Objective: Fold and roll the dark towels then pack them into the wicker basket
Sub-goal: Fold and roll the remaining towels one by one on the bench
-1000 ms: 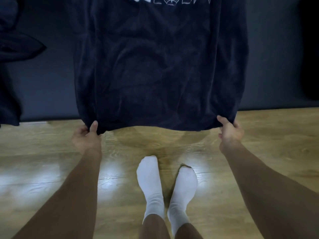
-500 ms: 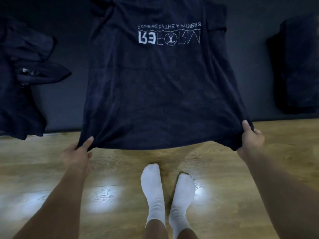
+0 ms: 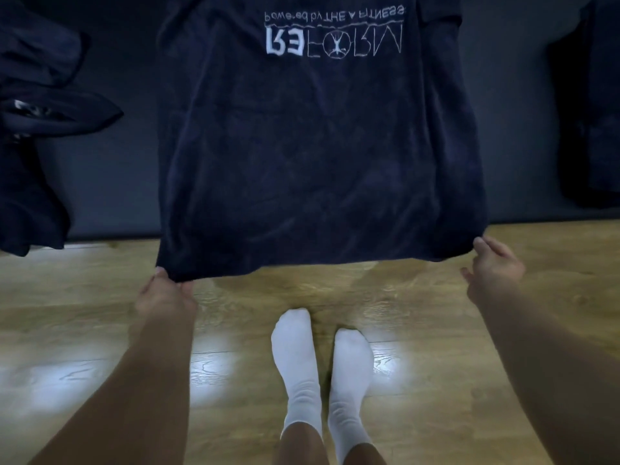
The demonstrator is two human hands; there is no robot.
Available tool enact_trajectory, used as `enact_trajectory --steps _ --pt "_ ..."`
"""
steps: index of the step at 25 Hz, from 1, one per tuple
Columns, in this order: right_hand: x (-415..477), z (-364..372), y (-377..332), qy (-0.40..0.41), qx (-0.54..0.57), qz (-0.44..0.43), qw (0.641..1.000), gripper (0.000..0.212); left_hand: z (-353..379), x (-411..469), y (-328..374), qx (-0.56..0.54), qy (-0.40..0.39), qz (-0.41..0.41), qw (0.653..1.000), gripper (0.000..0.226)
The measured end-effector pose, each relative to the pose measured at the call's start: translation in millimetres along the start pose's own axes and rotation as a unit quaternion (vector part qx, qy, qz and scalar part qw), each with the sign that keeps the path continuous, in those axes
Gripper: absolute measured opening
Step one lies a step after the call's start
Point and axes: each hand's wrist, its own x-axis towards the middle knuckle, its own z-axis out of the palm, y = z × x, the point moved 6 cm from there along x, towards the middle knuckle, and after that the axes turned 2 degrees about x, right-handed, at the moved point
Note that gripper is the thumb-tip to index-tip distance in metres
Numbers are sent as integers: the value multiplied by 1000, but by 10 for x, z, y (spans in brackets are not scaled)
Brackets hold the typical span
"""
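The towel (image 3: 318, 162) lies spread on the dark surface (image 3: 110, 179). Its long axis runs straight away from the person, the lettering (image 3: 333, 41) toward the far end, and its near edge overhangs the floor (image 3: 100, 330).

The left hand (image 3: 164, 297) pinches the near left corner, fingers (image 3: 184, 286) curled under it. The right hand (image 3: 493, 273) touches the near right corner with its thumb, its fingers loosely spread; whether it has hold cannot be told.

The towel lies directly ahead of both hands, each equally near its own corner. Judgement: a fold away from the person comes next. The basket is not in view.
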Motion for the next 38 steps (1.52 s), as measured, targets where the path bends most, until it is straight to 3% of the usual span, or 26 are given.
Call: enact_trajectory --steps 5,7,10,13,20,22,24,29,33,38 --pt "-8 489 816 -93 13 162 982 32 469 -43 -768 47 -85 -99 990 18" --pt "-79 718 1042 -145 16 216 966 37 657 -130 -998 59 -109 -122 985 33" --pt "-47 1004 1164 -166 32 215 962 24 914 -122 -1170 28 -121 -122 985 36" --pt "105 1250 1186 -168 130 232 949 13 1108 80 -1066 -41 -119 -105 986 8" --pt "153 1294 1168 -148 204 243 937 16 1098 139 -890 -117 -103 -106 982 18" --pt "-42 1162 1116 -159 257 248 921 13 975 -61 -870 -144 -114 -98 978 23" --pt "-245 989 991 -162 315 251 901 25 846 -294 -805 -169 -117 -98 974 22" --pt "-912 651 72 -217 374 251 866 40 796 -940 38 -189 -146 -86 967 36" --pt "-1496 530 -1315 -206 394 238 863 46 1084 -1374 1225 -211 -138 -72 965 44" --pt "-2111 734 -3444 -239 422 191 854 33 1976 -2412 3181 -209 -214 0 954 70"
